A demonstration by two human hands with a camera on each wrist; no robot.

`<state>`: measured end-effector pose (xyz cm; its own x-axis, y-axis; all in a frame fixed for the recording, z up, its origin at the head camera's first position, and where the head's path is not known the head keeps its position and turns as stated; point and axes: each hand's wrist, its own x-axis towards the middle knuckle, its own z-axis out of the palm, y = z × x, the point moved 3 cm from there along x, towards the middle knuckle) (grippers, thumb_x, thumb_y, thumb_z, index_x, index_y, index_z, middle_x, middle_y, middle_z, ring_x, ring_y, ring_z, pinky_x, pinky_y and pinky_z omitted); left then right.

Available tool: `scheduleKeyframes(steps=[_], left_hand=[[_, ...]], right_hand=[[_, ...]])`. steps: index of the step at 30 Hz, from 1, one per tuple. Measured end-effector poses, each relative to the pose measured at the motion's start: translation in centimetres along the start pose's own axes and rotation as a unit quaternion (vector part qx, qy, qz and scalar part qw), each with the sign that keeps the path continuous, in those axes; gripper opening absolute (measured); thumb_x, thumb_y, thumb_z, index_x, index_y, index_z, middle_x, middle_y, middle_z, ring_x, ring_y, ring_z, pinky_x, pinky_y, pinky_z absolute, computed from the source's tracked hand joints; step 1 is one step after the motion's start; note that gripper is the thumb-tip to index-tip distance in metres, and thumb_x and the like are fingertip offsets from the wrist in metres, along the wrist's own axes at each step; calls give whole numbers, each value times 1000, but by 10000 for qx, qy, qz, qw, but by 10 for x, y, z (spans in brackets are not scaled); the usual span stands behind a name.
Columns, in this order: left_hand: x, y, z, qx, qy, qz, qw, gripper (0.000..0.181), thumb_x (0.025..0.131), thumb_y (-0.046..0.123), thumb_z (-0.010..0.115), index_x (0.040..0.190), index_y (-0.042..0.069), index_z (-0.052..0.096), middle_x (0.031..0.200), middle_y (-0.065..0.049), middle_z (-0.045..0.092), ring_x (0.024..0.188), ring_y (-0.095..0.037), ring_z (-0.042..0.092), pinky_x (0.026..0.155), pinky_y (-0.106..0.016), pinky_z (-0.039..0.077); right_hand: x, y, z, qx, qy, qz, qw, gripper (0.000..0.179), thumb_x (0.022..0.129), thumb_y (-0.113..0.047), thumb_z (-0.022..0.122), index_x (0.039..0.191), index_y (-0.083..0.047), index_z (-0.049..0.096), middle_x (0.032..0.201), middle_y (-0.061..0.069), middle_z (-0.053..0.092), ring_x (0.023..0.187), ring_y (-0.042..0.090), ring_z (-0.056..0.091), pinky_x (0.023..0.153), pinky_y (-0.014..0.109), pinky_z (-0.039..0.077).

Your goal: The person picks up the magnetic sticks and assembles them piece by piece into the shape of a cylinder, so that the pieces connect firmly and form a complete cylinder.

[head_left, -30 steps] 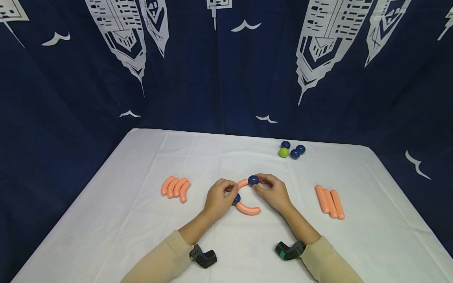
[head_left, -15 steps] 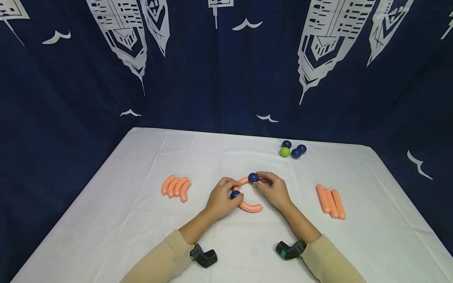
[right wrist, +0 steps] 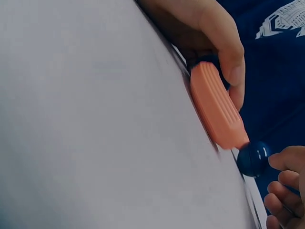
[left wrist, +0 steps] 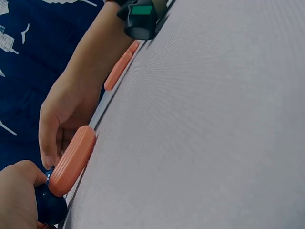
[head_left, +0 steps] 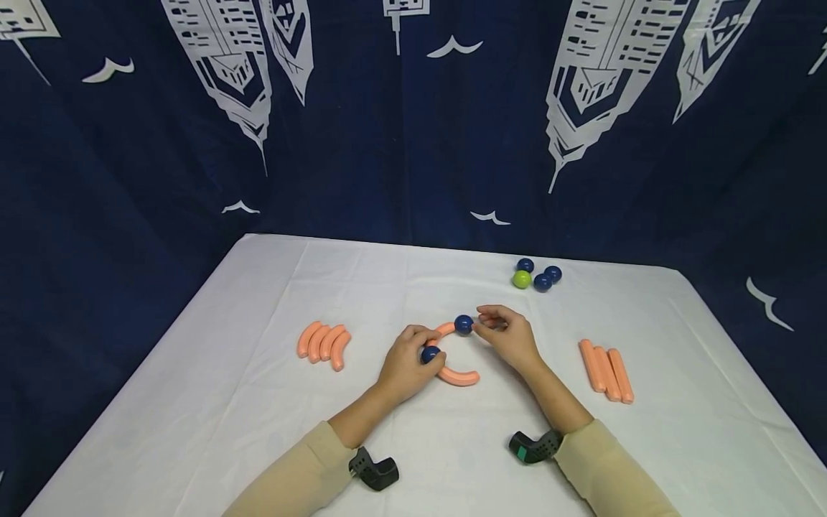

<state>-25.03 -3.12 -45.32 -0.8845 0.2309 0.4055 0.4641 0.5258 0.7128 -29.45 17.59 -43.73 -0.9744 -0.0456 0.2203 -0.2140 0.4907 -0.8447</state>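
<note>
Two curved orange tube pieces and two blue balls form an open arc in the middle of the table. My left hand [head_left: 405,362] pinches the nearer blue ball [head_left: 431,355] between thumb and fingers. From that ball the lower curved piece [head_left: 459,377] runs right, its grooved side showing in the left wrist view. The upper curved piece [head_left: 446,329], partly hidden by my left fingers, leads to the second blue ball [head_left: 464,324]. Beside this ball is my right hand [head_left: 513,341], fingers loosely bent, with the thumb tip right at the ball [right wrist: 253,158] in the right wrist view.
Several curved orange pieces [head_left: 323,343] lie in a row at left. Three straight orange tubes [head_left: 606,370] are at right. Near the back edge sit a green ball [head_left: 522,279] and three blue balls [head_left: 543,282]. A white cloth covers the table [head_left: 194,402].
My right hand has let go of the upper blue ball and drawn back slightly to the right, fingers loosening. My left fingers have shifted, uncovering more of the blue ball they pinch.
</note>
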Motion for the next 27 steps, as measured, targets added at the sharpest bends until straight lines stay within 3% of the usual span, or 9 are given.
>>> scheduleKeyframes(steps=[10,20,27], left_hand=[[0,-2,1,-117,39,-82,9999,33,84,19,67,113,4,69,109,-10,59,98,-26,60,87,-41,49],[1,-3,3,-146,51,-246,9996,31,85,19,68,112,5,70,110,-10,59,101,-25,60,89,-41,48],[1,-2,2,-166,44,-267,9995,29,85,19,67,111,6,70,111,-10,58,101,-25,60,89,-42,48]], right_hand=[[19,7,-28,-222,241,-5,9995,33,87,-9,72,116,5,65,103,18,67,96,26,59,74,17,44],[34,19,-72,-948,473,-62,9944,35,90,-12,69,119,6,63,106,21,65,97,31,59,69,17,41],[46,22,-95,-1105,710,149,9912,35,90,-13,67,119,7,62,105,21,64,91,22,56,74,23,41]])
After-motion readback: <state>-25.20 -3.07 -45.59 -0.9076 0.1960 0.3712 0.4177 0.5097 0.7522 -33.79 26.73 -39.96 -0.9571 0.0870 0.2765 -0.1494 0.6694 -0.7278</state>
